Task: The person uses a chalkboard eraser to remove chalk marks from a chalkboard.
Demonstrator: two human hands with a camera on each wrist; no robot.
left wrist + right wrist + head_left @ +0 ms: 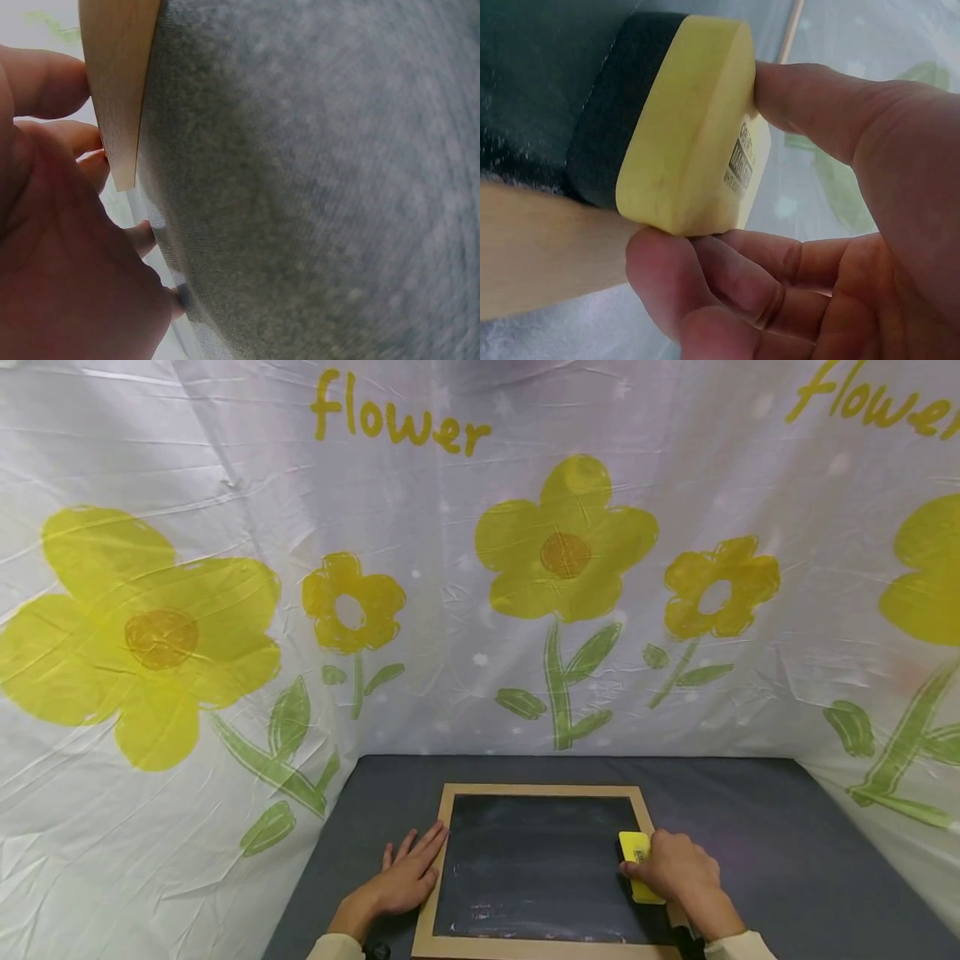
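A small chalkboard [540, 868] in a light wooden frame [546, 791] lies on the dark tabletop, with faint whitish smears near its lower edge. My right hand [684, 868] grips a yellow eraser [634, 852] between thumb and fingers, at the board's right side. In the right wrist view the black felt underside [622, 112] of the eraser lies against the board next to the wooden edge. Fingers of my left hand [401, 878] are spread, touching the frame's left side. Seen from the left wrist, thumb and fingertips meet the wooden frame [124, 90].
Dark grey cloth [757, 835] covers the table around the board. White fabric printed with yellow flowers [566, 556] hangs behind the table and along both sides.
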